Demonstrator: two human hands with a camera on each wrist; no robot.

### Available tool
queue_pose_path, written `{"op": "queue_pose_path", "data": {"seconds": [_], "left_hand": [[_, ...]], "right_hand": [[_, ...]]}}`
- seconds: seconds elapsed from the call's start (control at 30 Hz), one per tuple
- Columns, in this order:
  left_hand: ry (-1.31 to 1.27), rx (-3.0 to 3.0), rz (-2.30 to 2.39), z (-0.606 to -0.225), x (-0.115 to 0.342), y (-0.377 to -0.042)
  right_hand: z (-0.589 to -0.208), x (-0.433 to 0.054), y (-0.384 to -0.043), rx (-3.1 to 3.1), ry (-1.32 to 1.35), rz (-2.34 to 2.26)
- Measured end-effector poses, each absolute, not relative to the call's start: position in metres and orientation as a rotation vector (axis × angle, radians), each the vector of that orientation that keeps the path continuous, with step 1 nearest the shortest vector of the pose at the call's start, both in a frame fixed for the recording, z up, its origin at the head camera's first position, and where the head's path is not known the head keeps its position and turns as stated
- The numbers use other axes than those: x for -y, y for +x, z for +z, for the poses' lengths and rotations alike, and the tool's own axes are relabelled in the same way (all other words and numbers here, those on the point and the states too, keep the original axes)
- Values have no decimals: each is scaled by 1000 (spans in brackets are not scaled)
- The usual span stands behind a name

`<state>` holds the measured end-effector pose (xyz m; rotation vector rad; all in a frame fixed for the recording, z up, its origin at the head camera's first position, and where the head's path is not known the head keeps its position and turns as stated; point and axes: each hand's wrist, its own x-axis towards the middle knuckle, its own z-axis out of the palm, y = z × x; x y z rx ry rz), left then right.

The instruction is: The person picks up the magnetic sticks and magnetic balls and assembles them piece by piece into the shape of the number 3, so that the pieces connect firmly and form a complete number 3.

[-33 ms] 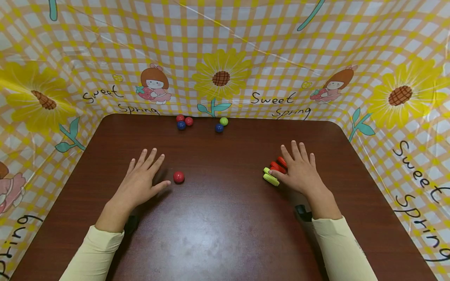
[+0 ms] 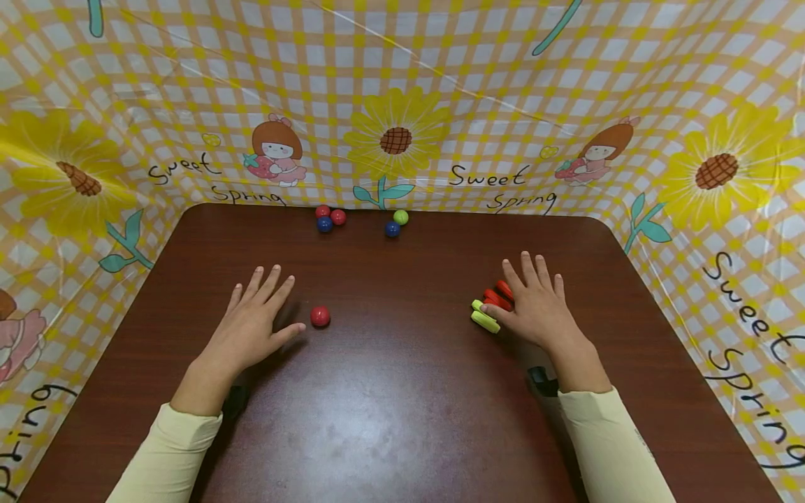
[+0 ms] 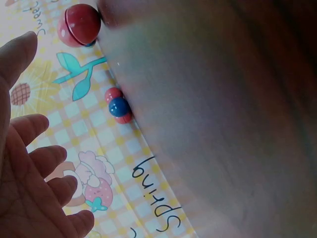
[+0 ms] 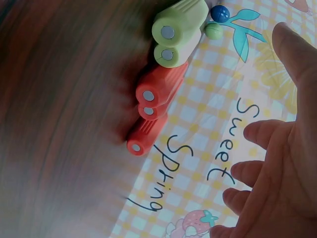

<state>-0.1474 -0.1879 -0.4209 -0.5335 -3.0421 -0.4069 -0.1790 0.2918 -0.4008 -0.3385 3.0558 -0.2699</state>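
My left hand (image 2: 251,332) hovers over the left side of the table, fingers spread, holding nothing. Just right of its thumb lies a red ball (image 2: 320,316), which looks large and glossy at the top of the left wrist view (image 3: 79,25). On the other side, my right hand (image 2: 537,307) is also spread with nothing in it. Beneath and beside its thumb lie two yellow-green rods (image 2: 486,321) and three red rods (image 2: 497,300), partly covered by the hand. Round silver ends show on the red rods (image 4: 153,89) in the right wrist view.
At the back edge sit two red balls (image 2: 338,217) with a blue ball (image 2: 324,224). To their right, another blue ball (image 2: 393,229) touches or nearly touches a green ball (image 2: 400,217). A checked, flower-printed cloth (image 2: 402,70) walls the dark brown table (image 2: 402,279) at the back and sides.
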Motion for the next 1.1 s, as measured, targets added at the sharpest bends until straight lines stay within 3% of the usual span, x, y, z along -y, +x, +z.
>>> {"op": "queue_pose_path", "data": {"seconds": [0.53,1.1], "left_hand": [[-542,3041,-445,-422,188,-148],[-705,2944,-999,-430,177,-149]], "right_hand": [[-403,-290,-179,-3050,-368,-327],[-410,-289,-178,-2919,-629,-671]]}}
